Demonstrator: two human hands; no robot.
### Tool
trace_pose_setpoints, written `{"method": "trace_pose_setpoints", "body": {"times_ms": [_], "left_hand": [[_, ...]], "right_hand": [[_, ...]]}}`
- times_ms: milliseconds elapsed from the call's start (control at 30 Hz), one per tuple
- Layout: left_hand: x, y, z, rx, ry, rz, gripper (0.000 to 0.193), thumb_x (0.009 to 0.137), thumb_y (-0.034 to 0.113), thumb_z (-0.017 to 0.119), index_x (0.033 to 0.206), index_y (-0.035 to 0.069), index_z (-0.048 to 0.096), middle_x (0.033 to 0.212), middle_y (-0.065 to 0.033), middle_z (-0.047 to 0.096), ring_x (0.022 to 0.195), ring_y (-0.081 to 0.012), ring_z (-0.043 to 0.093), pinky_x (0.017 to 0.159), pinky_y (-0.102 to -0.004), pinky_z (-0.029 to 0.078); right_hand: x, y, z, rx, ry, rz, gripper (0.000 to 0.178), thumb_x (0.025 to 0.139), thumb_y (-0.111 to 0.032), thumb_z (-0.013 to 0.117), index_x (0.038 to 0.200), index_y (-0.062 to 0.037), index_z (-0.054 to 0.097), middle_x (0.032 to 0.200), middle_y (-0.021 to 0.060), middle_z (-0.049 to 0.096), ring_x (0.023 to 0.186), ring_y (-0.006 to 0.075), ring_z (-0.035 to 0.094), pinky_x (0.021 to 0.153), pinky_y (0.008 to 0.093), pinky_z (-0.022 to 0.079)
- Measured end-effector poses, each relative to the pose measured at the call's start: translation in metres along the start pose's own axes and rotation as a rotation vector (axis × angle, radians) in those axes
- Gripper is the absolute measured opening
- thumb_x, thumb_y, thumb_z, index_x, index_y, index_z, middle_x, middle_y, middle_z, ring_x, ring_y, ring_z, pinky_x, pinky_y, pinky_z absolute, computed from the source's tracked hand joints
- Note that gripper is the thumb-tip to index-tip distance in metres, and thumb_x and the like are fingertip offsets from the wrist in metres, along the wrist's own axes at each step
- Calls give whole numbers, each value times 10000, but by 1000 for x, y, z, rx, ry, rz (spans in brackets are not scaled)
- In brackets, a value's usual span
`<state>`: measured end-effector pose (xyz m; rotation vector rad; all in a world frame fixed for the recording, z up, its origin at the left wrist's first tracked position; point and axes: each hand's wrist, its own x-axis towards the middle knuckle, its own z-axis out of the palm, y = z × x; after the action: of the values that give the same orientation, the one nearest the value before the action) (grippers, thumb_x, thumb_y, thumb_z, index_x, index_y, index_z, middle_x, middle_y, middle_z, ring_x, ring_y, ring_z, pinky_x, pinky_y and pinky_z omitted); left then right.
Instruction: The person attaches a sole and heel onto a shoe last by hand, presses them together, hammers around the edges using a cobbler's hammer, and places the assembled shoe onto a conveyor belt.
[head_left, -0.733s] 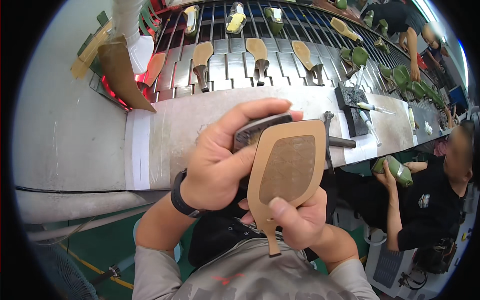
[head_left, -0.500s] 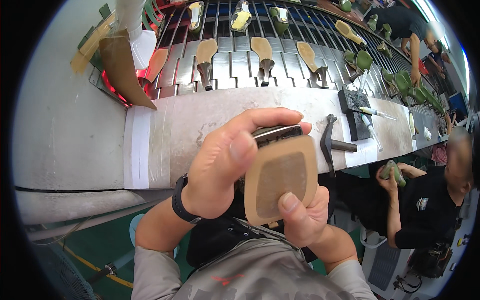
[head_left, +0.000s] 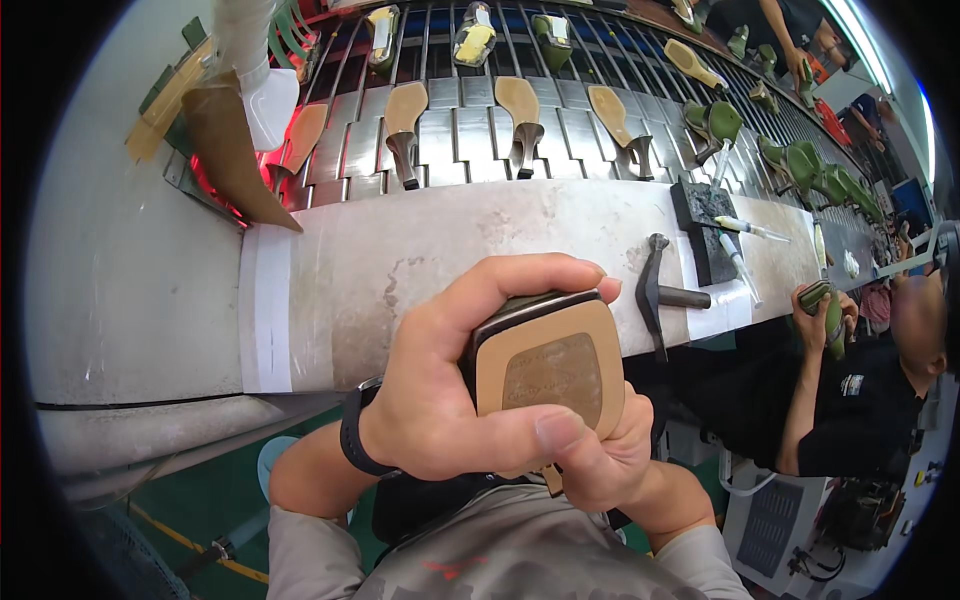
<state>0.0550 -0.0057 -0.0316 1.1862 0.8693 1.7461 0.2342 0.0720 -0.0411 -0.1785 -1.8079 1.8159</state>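
My left hand [head_left: 440,385] is wrapped round a shoe [head_left: 535,303] held bottom up in front of me. Its thumb lies across a tan outsole [head_left: 597,330] with a darker, faintly marked patch in the middle. That outsole sits against the shoe's underside, whose dark edge shows along the far side. From the lower right, my right hand [head_left: 612,465] grips the near end of the same shoe, and its fingers are partly hidden. Most of the upper and the heel are covered by my hands.
A hammer [head_left: 658,295] lies right on the pale bench [head_left: 440,230], beside a black block [head_left: 705,235] and brushes [head_left: 752,228]. Beyond, a slatted conveyor [head_left: 460,130] carries heeled soles [head_left: 518,105] and green shoes [head_left: 800,165]. A co-worker [head_left: 850,400] at right holds a green shoe.
The tan outsole, tilted in my hands before, now sits against the shoe's underside. My left thumb has moved down across it. The co-worker's shoe has risen in view.
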Motion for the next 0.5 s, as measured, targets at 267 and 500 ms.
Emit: {"method": "trace_pose_setpoints", "body": {"times_ms": [267,500], "left_hand": [[1,-1,4,-19,7,19,816,832,277,865,1465,-66,481,1413,-296,626,1349,-338,621,1127,-446,513],[1,16,14,-62,110,-113,666,921,252,765,1444,-72,510,1414,-290,632,1357,-338,616,1135,-441,504]], "right_hand": [[1,-7,0,-24,1,51,287,1050,-143,568,989,63,758,984,131,785,874,193,727,789,334,571],[-5,-3,-2,31,0,100,245,1048,-125,599,990,60,749,933,117,778,803,155,706,707,299,553]]}}
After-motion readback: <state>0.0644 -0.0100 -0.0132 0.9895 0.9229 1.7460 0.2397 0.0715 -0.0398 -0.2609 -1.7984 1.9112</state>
